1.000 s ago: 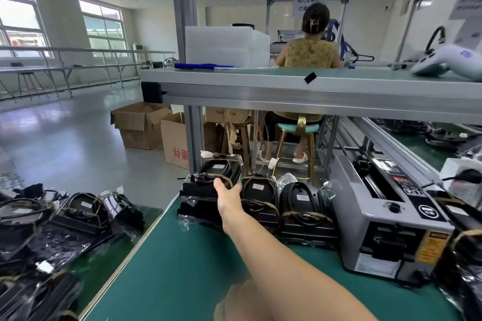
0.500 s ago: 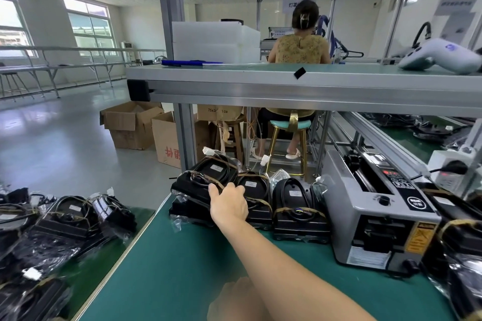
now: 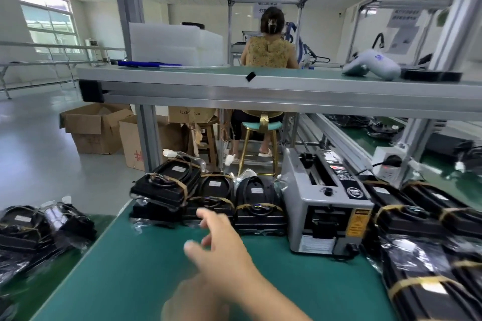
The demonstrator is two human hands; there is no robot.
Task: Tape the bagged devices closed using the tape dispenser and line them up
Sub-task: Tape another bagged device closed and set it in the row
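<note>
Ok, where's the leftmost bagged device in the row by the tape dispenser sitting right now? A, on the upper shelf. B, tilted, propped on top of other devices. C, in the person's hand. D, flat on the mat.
B: the leftmost bagged device lies tilted on the devices beneath it, left of the tape dispenser, while the right hand hangs open over the mat, holding nothing.

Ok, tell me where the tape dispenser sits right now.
In the head view the grey tape dispenser stands on the green bench, right of centre, just right of the row of taped bagged devices and left of more bagged devices.
</note>
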